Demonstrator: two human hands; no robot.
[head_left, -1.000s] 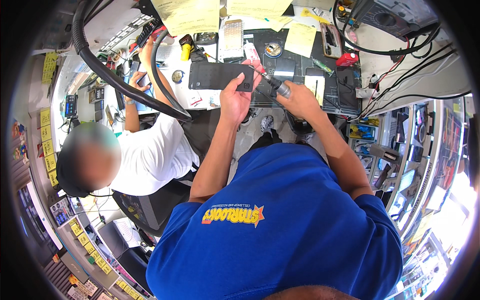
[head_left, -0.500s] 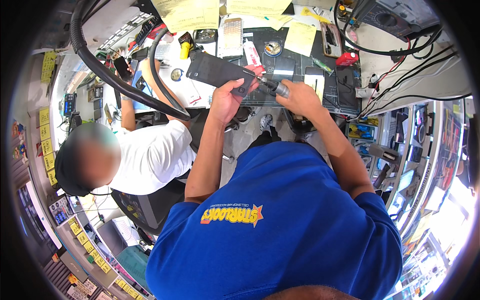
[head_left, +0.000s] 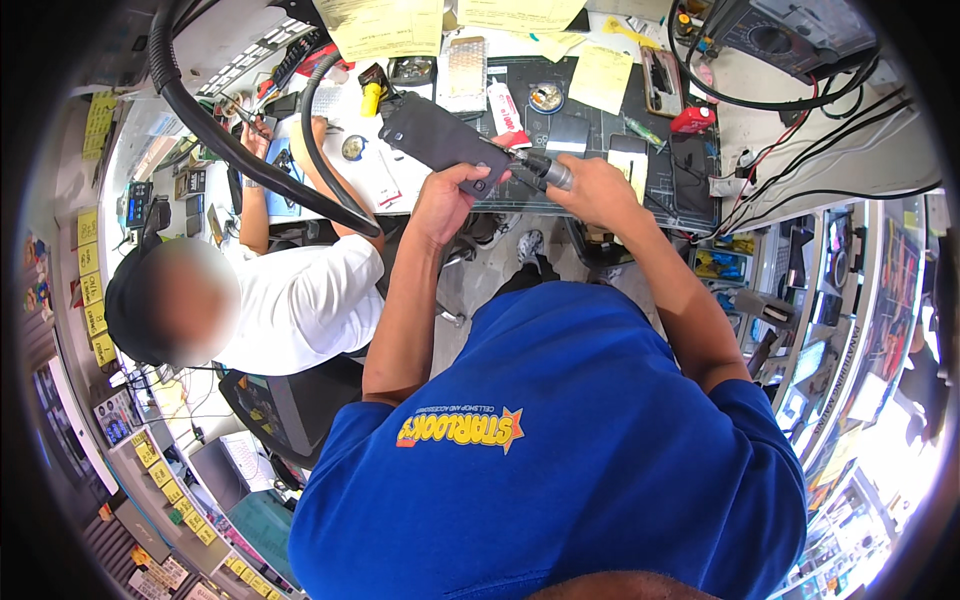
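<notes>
My left hand point(head_left: 449, 203) grips a black phone point(head_left: 435, 142) near its lower right end, thumb on the surface, with the phone slanting up to the left. My right hand point(head_left: 600, 192) is wrapped round a grey and black cylindrical tool point(head_left: 556, 172), whose narrow tip points at the phone's right edge; whether it touches is too small to tell. Beyond the phone lie a white and red tube point(head_left: 505, 115), a small round tin point(head_left: 545, 97) and yellow papers point(head_left: 600, 78) on the bench. A dark work mat point(head_left: 675, 125) lies beneath my hands.
A co-worker point(head_left: 300, 305) in white sits at my left, hands on small items at the bench. A thick black hose point(head_left: 245, 160) arches over that side. A multimeter point(head_left: 780, 40) and cables hang at the upper right, above shelving point(head_left: 770, 310).
The phone has turned from level to a slant, left end farther away, and my left hand has moved slightly left. My right hand has risen slightly with the tool. The co-worker's hands have shifted.
</notes>
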